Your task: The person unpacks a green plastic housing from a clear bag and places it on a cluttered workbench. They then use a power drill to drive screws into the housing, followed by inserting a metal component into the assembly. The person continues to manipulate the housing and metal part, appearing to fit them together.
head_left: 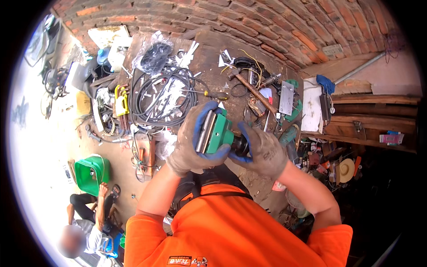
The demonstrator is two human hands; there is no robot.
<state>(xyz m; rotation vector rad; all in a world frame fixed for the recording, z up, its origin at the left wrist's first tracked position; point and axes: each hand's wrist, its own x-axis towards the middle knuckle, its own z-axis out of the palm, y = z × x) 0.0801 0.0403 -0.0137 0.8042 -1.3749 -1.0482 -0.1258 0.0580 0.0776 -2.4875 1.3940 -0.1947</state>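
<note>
Both of my hands wear grey gloves with blue palms and hold a green power tool (222, 133) over the near side of the workbench. My left hand (187, 144) wraps round its broad end, where a long metal plate shows along the side. At the narrower black end, my right hand (268, 155) has its fingers and thumb closed round the tool. Just beyond the tool lies a screwdriver (216, 95) with a yellow and black handle. A hammer (254, 92) with a wooden handle rests farther right.
A black cable coil (138, 99) lies among white scraps on the wooden bench (209, 58). Metal and green tool parts crowd its right side. A brick wall (249, 22) rises behind. On the floor at left are a green bucket (108, 167) and a seated person (91, 231).
</note>
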